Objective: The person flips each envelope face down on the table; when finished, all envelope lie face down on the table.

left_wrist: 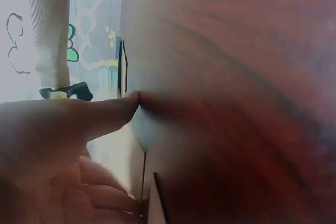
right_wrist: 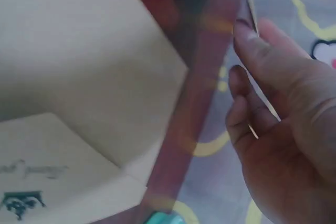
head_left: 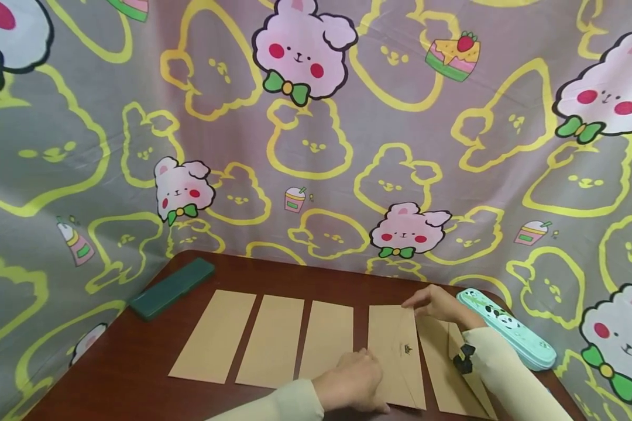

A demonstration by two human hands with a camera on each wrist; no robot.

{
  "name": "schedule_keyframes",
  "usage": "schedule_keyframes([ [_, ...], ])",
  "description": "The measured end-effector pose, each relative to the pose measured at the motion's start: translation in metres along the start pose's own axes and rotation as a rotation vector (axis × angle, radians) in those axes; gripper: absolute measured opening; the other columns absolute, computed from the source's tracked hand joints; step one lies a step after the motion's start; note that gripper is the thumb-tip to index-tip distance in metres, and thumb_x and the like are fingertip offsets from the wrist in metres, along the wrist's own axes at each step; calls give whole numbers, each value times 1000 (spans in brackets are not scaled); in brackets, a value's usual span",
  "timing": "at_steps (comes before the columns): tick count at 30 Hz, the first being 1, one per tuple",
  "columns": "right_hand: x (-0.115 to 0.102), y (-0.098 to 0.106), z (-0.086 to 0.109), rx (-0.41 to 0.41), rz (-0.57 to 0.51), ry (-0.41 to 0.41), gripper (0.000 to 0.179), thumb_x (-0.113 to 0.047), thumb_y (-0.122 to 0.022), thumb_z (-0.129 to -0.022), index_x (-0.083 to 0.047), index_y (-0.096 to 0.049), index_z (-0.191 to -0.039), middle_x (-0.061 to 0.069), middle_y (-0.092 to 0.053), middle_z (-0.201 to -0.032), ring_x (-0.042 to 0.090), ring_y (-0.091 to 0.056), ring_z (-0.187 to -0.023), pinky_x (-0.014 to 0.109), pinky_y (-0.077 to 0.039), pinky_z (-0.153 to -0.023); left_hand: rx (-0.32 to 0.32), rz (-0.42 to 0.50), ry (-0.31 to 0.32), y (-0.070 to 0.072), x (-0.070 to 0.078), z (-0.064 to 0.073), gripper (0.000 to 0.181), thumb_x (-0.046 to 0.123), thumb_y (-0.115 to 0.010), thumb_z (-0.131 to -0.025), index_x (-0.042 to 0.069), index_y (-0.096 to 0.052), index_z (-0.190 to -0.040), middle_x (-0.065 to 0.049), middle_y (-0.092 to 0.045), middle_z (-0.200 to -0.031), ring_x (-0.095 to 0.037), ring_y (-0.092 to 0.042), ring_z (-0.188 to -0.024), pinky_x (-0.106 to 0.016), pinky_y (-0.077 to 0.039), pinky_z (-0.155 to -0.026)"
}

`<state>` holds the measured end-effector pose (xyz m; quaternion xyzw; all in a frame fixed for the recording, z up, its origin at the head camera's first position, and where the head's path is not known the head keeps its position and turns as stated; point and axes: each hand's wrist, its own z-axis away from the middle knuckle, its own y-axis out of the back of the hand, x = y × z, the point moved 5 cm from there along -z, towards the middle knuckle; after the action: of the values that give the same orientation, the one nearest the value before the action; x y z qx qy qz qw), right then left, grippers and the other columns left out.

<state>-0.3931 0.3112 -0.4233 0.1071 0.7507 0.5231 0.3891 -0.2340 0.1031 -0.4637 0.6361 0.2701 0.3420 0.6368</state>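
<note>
Nearest the camera, the left hand point(head_left: 354, 383) is pressing down on the near end of a brown envelope point(head_left: 395, 354), fingers lying mostly flat; the left wrist view shows a straight fingertip point(left_wrist: 128, 103) touching the dark tabletop point(head_left: 137, 362) at the paper's edge, gripping nothing. The envelope is lying flap side up, fourth from the left in the row, with a small dark crest printed near its middle point(right_wrist: 21, 203).

Further out, the right hand point(head_left: 438, 304) is resting at the envelope's far corner. In the right wrist view its fingers point(right_wrist: 252, 51) are curling slightly around a thin paper edge, seemingly pinching it.

Judgement: squaring the piece well would mean keeping the near end anchored under the flat left hand while the far corner is guided lightly, so the paper does not buckle or slide onto the overlapping envelope point(head_left: 445, 374) to its right.

Leftward, three plain envelopes point(head_left: 272, 339) are lying side by side, apart. A teal panda-print case point(head_left: 511, 330) is sitting just right of the right hand. At the far left corner a dark green case point(head_left: 171, 287) is lying. Behind everything, a rabbit-print cloth point(head_left: 316, 146) is hanging.
</note>
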Motion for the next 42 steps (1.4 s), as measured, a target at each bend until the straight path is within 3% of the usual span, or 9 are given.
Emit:
schedule_keyframes([
  [7, -7, 2, -8, -56, -357, -170, 28, -18, -68, -99, -8, -73, -125, 18, -70, -132, 0, -68, -112, 24, -57, -90, 9, 123, 0, -5, -4, 9, 78, 47, -70, -93, -2, -48, -149, -10, -59, -148, -12, -60, -131, -25, -56, -95],
  [10, -14, -4, -17, -75, -450, -206, 34, -25, -64, -102, -12, -69, -133, 11, -67, -140, 6, -68, -116, 34, -58, -96, 11, 159, 7, -3, -4, 14, 76, 41, -71, -92, -4, -48, -148, -10, -65, -140, -5, -65, -118, -22, -57, -85],
  [15, -26, -15, -28, -42, -430, -179, 34, -27, -60, -105, -9, -69, -131, 9, -73, -125, 18, -69, -99, 43, -59, -89, -14, 159, 23, -3, 1, 18, 77, 46, -70, -93, -3, -49, -149, -6, -71, -131, -1, -68, -100, -22, -56, -70],
  [21, -33, -16, -33, -14, -403, -210, 36, -30, -62, -103, -6, -69, -129, 13, -75, -115, 21, -67, -88, 39, -59, -82, -32, 168, 6, -1, -1, 21, 84, 58, -67, -93, 0, -47, -150, -4, -70, -133, -5, -70, -103, -23, -57, -71],
  [26, -33, -13, -35, -30, -399, -221, 30, -31, -62, -103, -14, -72, -125, 22, -69, -130, 24, -68, -100, 45, -58, -87, -74, 246, 60, 32, -18, 33, 96, 76, -64, -84, 11, -47, -153, 4, -76, -115, -7, -70, -93, -29, -56, -68],
  [29, -33, -12, -35, -27, -400, -205, 28, -29, -62, -103, -15, -72, -124, 20, -70, -130, 20, -69, -101, 45, -59, -88, 15, 359, 108, 61, -24, 36, 87, 79, -60, -84, 17, -58, -145, 8, -75, -113, -7, -68, -93, -31, -53, -70],
  [32, -33, -11, -34, -7, -405, -199, 29, -29, -63, -103, -11, -72, -124, 12, -74, -125, 13, -70, -101, 41, -60, -86, 116, 445, 81, 78, -20, 34, 65, 71, -62, -89, 20, -69, -127, 14, -74, -101, 1, -66, -87, -25, -51, -69],
  [38, -35, -13, -35, -3, -407, -161, 34, -25, -62, -103, -2, -69, -127, 20, -72, -125, 20, -72, -102, 40, -60, -83, 145, 493, 15, 72, -7, 27, 32, 49, -72, -91, 17, -76, -89, 16, -68, -69, 8, -56, -60, -15, -44, -55],
  [42, -34, -12, -36, -2, -421, -165, 33, -25, -60, -105, -4, -67, -130, 29, -67, -130, 19, -72, -102, 36, -60, -82, 161, 532, -8, 71, -7, 24, 30, 37, -70, -91, 21, -70, -66, 19, -57, -52, 5, -47, -46, -16, -44, -52],
])
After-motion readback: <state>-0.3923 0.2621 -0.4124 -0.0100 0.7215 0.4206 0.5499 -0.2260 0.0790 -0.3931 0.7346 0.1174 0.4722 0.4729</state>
